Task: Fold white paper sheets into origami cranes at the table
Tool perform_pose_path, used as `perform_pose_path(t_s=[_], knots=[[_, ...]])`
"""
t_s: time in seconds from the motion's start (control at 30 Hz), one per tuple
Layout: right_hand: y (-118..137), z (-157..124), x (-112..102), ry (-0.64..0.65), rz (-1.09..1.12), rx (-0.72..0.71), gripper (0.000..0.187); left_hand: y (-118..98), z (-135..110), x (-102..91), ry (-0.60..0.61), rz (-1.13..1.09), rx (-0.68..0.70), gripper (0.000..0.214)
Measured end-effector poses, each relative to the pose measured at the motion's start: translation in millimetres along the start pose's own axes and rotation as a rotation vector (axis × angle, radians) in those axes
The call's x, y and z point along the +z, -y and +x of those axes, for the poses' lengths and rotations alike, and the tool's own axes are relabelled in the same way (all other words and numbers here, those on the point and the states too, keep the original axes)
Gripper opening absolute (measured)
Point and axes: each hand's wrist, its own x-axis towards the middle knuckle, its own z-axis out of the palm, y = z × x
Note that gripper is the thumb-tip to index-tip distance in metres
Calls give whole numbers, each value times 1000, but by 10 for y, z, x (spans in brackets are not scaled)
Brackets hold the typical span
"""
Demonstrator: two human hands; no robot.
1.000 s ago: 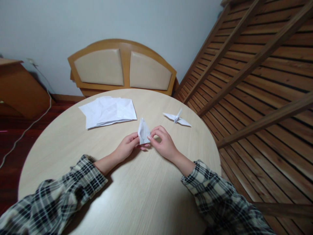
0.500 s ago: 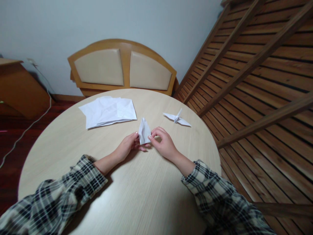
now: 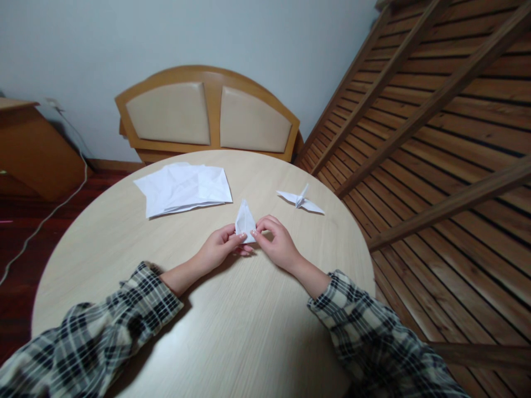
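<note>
Your left hand (image 3: 219, 246) and right hand (image 3: 279, 243) both pinch the folded paper (image 3: 244, 219), mid-frame between them, long axis pointing up-frame (neither hand nearer).

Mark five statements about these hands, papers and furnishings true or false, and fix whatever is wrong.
1. The left hand and the right hand both hold the small folded paper. True.
2. The tip of the small folded paper points toward the person's body. False: it points away from the person.
3. The winged paper figure lies on the table, to the right of the white sheets. True.
4. The table has a square top. False: its edge is rounded.
5. The left sleeve is plain black. False: the left sleeve is checked, dark and light.
</note>
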Motion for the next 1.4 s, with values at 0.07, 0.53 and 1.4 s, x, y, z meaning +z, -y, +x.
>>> perform_pose_path(t_s=[0.07, 0.53, 1.4], knots=[[2, -1, -2, 10, 13, 1, 17, -8, 0, 1, -2, 17, 12, 35], [-12, -5, 35, 14, 11, 59, 17, -46, -1, 17, -29, 74, 31, 33], [-77, -41, 40, 286, 65, 262, 40, -26, 7, -21, -55, 142, 61, 30]])
